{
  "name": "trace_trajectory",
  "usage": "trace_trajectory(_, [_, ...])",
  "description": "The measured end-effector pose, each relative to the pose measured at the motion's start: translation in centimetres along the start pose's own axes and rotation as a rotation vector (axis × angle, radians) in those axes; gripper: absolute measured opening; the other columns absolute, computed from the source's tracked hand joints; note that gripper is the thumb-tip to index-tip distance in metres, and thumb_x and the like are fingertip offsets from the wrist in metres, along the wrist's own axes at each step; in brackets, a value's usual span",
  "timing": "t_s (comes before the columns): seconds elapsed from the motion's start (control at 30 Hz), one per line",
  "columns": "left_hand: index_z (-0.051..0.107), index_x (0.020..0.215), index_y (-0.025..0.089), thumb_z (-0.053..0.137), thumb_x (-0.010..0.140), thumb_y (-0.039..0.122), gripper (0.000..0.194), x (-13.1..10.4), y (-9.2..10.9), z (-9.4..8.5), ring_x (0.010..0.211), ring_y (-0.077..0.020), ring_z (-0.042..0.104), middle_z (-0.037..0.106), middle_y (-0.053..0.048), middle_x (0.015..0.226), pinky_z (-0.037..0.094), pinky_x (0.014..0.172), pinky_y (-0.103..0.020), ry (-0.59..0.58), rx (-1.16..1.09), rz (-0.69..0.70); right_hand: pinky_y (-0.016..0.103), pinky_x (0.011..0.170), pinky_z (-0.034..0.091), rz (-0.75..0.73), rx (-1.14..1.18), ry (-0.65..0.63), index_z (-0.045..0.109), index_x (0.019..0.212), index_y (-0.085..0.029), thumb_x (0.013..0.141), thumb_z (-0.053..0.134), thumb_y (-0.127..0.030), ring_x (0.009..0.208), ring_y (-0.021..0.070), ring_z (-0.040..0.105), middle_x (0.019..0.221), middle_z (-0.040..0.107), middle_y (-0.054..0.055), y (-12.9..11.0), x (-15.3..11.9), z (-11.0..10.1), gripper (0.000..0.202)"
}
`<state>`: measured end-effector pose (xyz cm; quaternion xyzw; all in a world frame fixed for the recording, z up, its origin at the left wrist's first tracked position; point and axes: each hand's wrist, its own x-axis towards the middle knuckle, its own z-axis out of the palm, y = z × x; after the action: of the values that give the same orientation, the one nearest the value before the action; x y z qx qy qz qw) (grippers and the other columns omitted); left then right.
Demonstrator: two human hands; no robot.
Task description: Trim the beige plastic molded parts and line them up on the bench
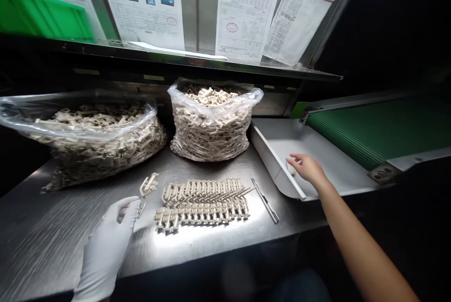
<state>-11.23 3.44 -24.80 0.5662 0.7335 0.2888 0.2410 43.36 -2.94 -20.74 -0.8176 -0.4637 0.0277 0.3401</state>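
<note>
My left hand (pixel 111 229), in a white glove, is at the left of the steel table with its fingers curled in a pinch. A small beige plastic part (pixel 141 209) shows at its fingertips. Just beyond lie a few loose beige parts (pixel 150 184). To the right, similar parts with thin stems (pixel 202 204) lie side by side in two rows. My bare right hand (pixel 307 169) reaches over the white tray (pixel 278 170), fingers stretched and apart. A small pale piece (pixel 291 167) is just under its fingertips; whether they touch it I cannot tell.
Two clear plastic bags full of beige parts, a left one (pixel 102 147) and a middle one (pixel 211 128), stand at the back. A slim metal pen-like tool (pixel 265 200) lies beside the rows. A green conveyor belt (pixel 387 123) ends over the tray. A green bin (pixel 42 15) sits on the shelf above.
</note>
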Motion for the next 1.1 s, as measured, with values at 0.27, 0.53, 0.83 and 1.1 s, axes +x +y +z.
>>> trace_trajectory(0.27, [0.068,0.116,0.030,0.043,0.100,0.057,0.041,-0.8,-0.5,2.2,0.111,-0.0383,0.070,0.079,-0.007,0.117,0.048,0.094,-0.049,-0.108,0.180,0.024,0.039,0.086,0.061,0.135,-0.006,-0.009,0.070,0.116,-0.018,0.102,0.067,-0.036,0.098,0.0203,0.070,0.119,0.071,0.007,2.9,0.0,1.4,0.023])
trace_trajectory(0.53, [0.070,0.112,0.025,0.040,0.099,0.051,0.042,0.4,-1.7,3.3,0.128,-0.0356,0.060,0.074,-0.009,0.128,0.038,0.114,-0.047,-0.205,0.201,0.221,0.044,0.092,0.060,-0.011,0.333,0.423,0.070,0.106,-0.016,0.097,0.071,-0.038,0.095,0.0216,0.073,0.101,0.074,0.006,-0.6,-5.1,-2.6,0.024])
trace_trajectory(0.83, [0.064,0.124,0.023,0.039,0.098,0.062,0.052,0.7,-0.9,4.8,0.127,-0.0392,0.061,0.067,-0.014,0.135,0.043,0.112,-0.055,-0.215,0.189,0.134,0.037,0.069,0.066,-0.059,0.675,0.295,0.074,0.100,-0.019,0.094,0.072,-0.042,0.073,0.0228,0.078,0.080,0.080,0.006,-5.5,-14.7,-1.0,0.024])
trace_trajectory(1.1, [0.063,0.127,0.025,0.038,0.099,0.063,0.054,0.6,-1.1,4.4,0.131,-0.0378,0.059,0.066,-0.012,0.140,0.040,0.115,-0.054,-0.231,0.149,0.108,0.036,0.076,0.065,0.018,0.676,0.140,0.074,0.103,-0.017,0.097,0.071,-0.047,0.082,0.0220,0.079,0.087,0.081,0.005,-4.5,-16.4,6.3,0.031])
